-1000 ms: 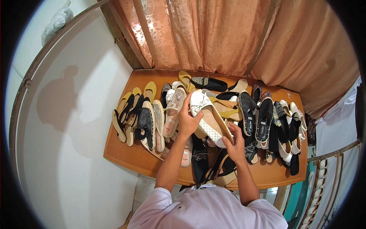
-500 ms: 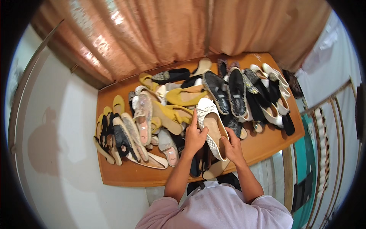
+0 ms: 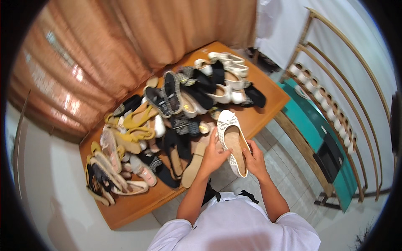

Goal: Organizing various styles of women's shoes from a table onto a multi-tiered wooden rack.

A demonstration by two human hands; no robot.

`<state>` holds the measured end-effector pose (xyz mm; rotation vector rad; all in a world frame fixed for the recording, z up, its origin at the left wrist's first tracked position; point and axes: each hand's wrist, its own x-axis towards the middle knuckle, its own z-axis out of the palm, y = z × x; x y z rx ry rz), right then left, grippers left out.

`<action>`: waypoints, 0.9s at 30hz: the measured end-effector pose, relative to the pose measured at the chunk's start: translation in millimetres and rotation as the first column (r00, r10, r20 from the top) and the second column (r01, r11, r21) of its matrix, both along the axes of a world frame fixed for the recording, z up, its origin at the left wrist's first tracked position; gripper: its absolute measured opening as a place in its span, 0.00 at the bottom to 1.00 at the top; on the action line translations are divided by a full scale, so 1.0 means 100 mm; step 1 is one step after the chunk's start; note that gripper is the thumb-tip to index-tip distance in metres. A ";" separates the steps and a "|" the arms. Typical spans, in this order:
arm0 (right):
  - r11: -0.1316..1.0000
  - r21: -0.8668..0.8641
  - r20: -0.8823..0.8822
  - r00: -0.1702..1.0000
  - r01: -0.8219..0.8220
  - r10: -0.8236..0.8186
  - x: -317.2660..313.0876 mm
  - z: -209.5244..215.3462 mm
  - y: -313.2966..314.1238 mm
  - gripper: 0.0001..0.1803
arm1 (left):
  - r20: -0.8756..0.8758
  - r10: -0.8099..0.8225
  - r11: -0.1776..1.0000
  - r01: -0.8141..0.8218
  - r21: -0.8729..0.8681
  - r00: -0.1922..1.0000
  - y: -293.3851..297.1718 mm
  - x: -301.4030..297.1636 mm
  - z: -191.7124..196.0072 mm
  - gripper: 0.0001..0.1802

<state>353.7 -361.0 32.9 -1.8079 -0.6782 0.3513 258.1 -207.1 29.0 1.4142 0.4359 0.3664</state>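
Observation:
Between my two hands is a white ballet flat (image 3: 231,125) with a bow at the toe and a quilted side, its beige insole facing up. My left hand (image 3: 214,154) grips its left side, thumb at the opening. Along the right side, near the heel, my right hand (image 3: 254,157) is closed on it, thumb on the edge. The shoe is held above the floor, just off the front edge of the wooden table (image 3: 264,100). Nearest on the table are a sole-up tan shoe (image 3: 194,165) and a black flat (image 3: 161,169).
Many flats lie heaped on the table, among them yellow shoes (image 3: 140,116) and white shoes (image 3: 232,67). At right stands a bench with a green top (image 3: 310,113), a metal-railed rack and a row of white shoes (image 3: 324,100). An orange curtain (image 3: 138,37) hangs behind.
My view has turned right, so the table sits further left and the green bench and rack show more fully. Both hands still hold the white ballet flat.

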 end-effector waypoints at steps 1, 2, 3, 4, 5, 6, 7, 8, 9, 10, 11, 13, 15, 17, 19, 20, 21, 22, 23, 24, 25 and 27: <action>0.999 0.008 0.004 0.999 0.053 -0.053 0.06 0.01 -0.19 0.15 | 0.016 -0.046 0.998 0.045 0.041 0.999 -0.25 0.13 -0.01 0.54; 0.992 0.042 0.008 0.993 0.121 -0.122 0.07 0.02 -0.39 0.15 | 0.020 -0.111 0.992 0.112 -0.053 0.994 -0.49 0.24 -0.08 0.58; 0.978 0.076 0.010 0.981 0.192 -0.193 0.07 0.05 -0.59 0.15 | 0.020 -0.162 0.986 0.162 -0.047 0.987 -0.71 0.34 -0.16 0.58; 0.967 0.080 0.009 0.970 0.243 -0.245 0.08 0.07 -0.82 0.15 | 0.001 -0.212 0.976 0.211 0.060 0.977 -0.92 0.45 -0.24 0.58; 0.956 0.029 -0.060 0.955 0.292 -0.290 0.08 0.14 -1.06 0.16 | -0.015 -0.262 0.951 0.261 0.168 0.965 -1.12 0.57 -0.26 0.58; 0.939 -0.021 -0.130 0.930 0.343 -0.342 0.11 0.17 -1.30 0.17 | -0.087 -0.333 0.922 0.343 0.177 0.939 -1.33 0.69 -0.14 0.57; 0.918 -0.015 -0.127 0.910 0.397 -0.396 0.13 0.14 -1.54 0.17 | -0.083 -0.387 0.900 0.396 0.183 0.918 -1.52 0.80 -0.09 0.57; 0.891 0.056 -0.163 0.884 0.451 -0.437 0.15 0.05 -1.81 0.17 | -0.063 -0.464 0.877 0.468 0.105 0.883 -1.72 0.89 -0.06 0.57; 0.856 0.126 -0.199 0.859 0.501 -0.473 0.18 -0.04 -2.07 0.17 | -0.041 -0.536 0.843 0.537 0.028 0.843 -1.91 0.98 -0.03 0.57; 0.833 0.170 -0.201 0.846 0.527 -0.494 0.20 -0.12 -2.33 0.18 | 0.005 -0.591 0.805 0.590 -0.059 0.807 -2.10 1.06 0.00 0.54; 0.807 0.176 -0.201 0.823 0.564 -0.532 0.18 -0.09 -2.53 0.18 | 0.003 -0.627 0.777 0.627 -0.054 0.779 -2.26 1.14 0.01 0.54; 0.726 0.208 -0.244 0.754 0.655 -0.610 0.10 -0.02 -2.87 0.18 | 0.022 -0.730 0.679 0.728 -0.095 0.683 -2.57 1.28 0.03 0.51; 0.659 0.213 -0.251 0.692 0.722 -0.677 0.03 -0.01 -3.14 0.18 | 0.050 -0.785 0.607 0.783 -0.138 0.617 -2.88 1.38 0.08 0.49; 0.587 0.217 -0.253 0.625 0.780 -0.738 0.00 -0.04 -3.36 0.18 | 0.052 -0.819 0.557 0.813 -0.169 0.571 -3.13 1.51 0.07 0.49; 0.529 0.226 -0.248 0.574 0.818 -0.781 -0.01 -0.13 -3.55 0.18 | -0.001 -0.862 0.497 0.844 -0.201 0.507 -3.32 1.63 0.14 0.48; 0.508 0.223 -0.248 0.552 0.832 -0.796 -0.01 -0.10 -3.63 0.18 | -0.055 -0.875 0.479 0.846 -0.232 0.481 -3.41 1.69 0.17 0.48; 0.476 0.220 -0.246 0.521 0.851 -0.818 0.00 -0.12 -3.71 0.18 | -0.052 -0.893 0.445 0.864 -0.236 0.446 -3.51 1.75 0.14 0.48; 0.466 0.197 -0.241 0.503 0.863 -0.830 0.03 -0.16 -3.79 0.18 | -0.038 -0.897 0.433 0.855 -0.284 0.441 -3.60 1.81 0.09 0.48; 0.455 0.171 -0.238 0.485 0.874 -0.841 0.05 -0.18 -3.87 0.17 | -0.026 -0.899 0.419 0.843 -0.336 0.436 -3.69 1.88 0.05 0.48; 0.443 0.155 -0.251 0.469 0.883 -0.847 0.08 -0.17 -3.94 0.18 | -0.044 -0.905 0.410 0.840 -0.356 0.423 -3.80 1.96 0.02 0.48; 0.422 0.152 -0.247 0.448 0.894 -0.859 0.13 -0.16 -4.02 0.18 | -0.040 -0.915 0.388 0.849 -0.358 0.401 -3.92 2.04 0.02 0.48; 0.395 0.057 -0.149 0.399 0.917 -0.905 0.25 -0.15 -4.17 0.19 | -0.076 -0.926 0.374 0.876 -0.304 0.369 -4.14 2.22 0.03 0.48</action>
